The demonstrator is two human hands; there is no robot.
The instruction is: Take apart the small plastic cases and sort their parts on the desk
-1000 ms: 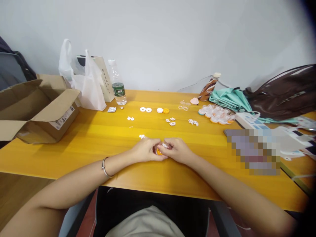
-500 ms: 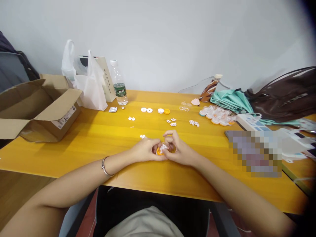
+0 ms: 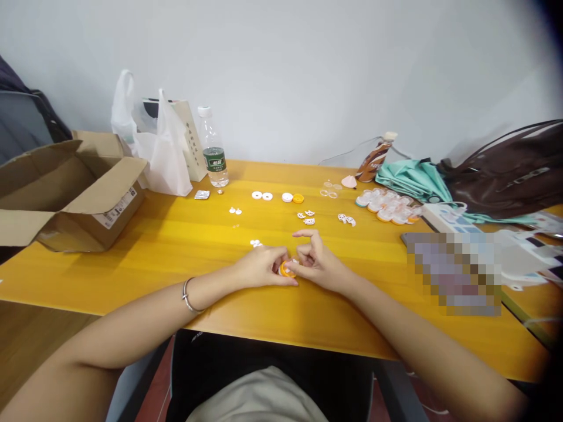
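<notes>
Low over the near middle of the table, my left hand (image 3: 264,266) is closed round the side of a small orange-and-white round case (image 3: 282,271). My right hand (image 3: 321,268) meets it from the right, with its thumb across the front of the case and its index finger bent up and away. Pale, partly clear plastic (image 3: 294,264) shows between the right thumb and the curled fingers; its shape is mostly hidden. Just beyond my left hand lie small white discs (image 3: 255,242).
Loose parts dot the table: white rings (image 3: 262,196), an orange ring (image 3: 298,198), patterned white pieces (image 3: 309,221), clear rings (image 3: 329,193). Several clear-topped cases (image 3: 389,205) stand at right, near a blurred flat device (image 3: 453,272). A cardboard box (image 3: 88,205) and water bottle (image 3: 215,152) are left.
The right thumb has shifted slightly left across the case, and the right fingers have curled differently. The white plastic between the hands shows less. The left hand keeps its hold.
</notes>
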